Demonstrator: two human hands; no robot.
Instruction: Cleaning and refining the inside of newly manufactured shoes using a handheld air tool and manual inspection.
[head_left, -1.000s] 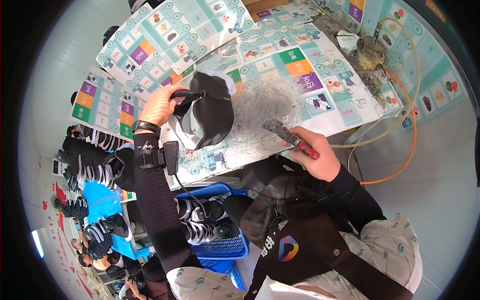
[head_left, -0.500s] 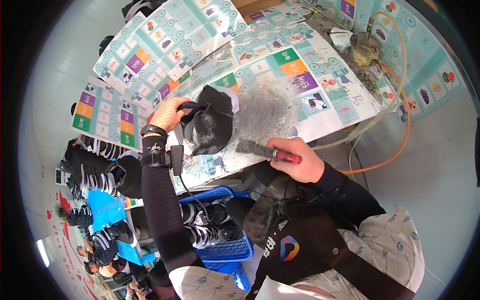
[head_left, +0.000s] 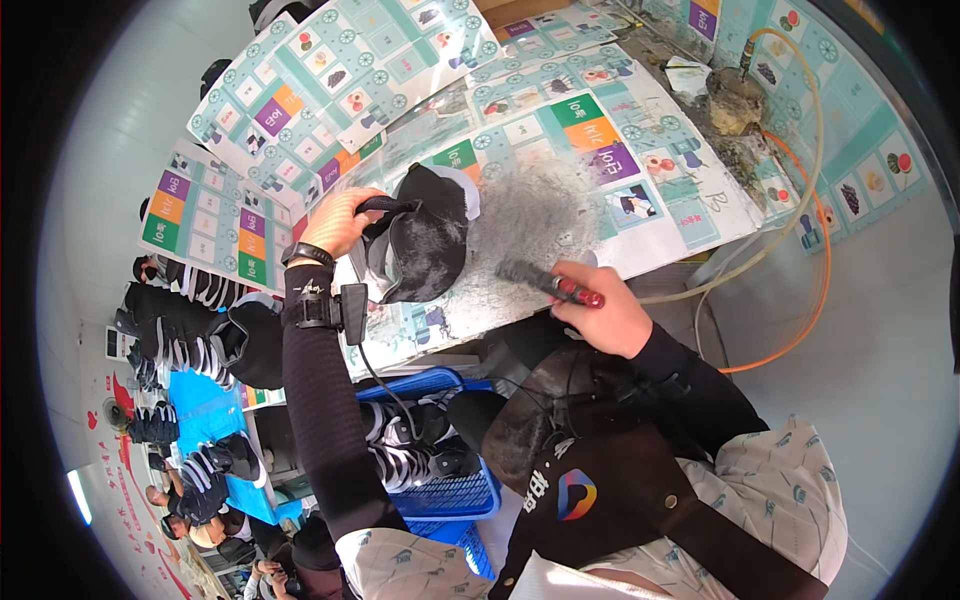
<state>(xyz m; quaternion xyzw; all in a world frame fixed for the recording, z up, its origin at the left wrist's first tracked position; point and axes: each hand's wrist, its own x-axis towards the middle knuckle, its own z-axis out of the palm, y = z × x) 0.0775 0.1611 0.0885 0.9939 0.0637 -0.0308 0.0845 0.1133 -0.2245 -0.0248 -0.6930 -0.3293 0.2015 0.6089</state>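
Note:
My left hand (head_left: 338, 222) is closed around the back edge of a black cap (head_left: 432, 240) with a pale grey-white brim. The cap is tilted on its side over the papered worktop, its open underside toward the left. In my right hand (head_left: 608, 312) is a brush (head_left: 548, 281) with a dusty dark head and a black and red handle. The brush head points left toward the cap, a short gap away from it. Beneath and beyond them lies a patch of grey dust (head_left: 535, 218) on the printed paper.
Printed sheets (head_left: 340, 70) stand up along the left and back. A crusted pot (head_left: 735, 100) with a pale hose and an orange hose (head_left: 822, 270) sits at the far right. A blue basket (head_left: 470, 500) of caps is below the table edge. More caps (head_left: 250, 340) and people (head_left: 200, 510) are at left.
The brush has moved slightly right and away from me, further from the cap. The cap is turned a little in my left hand, and its grey dust marks show less.

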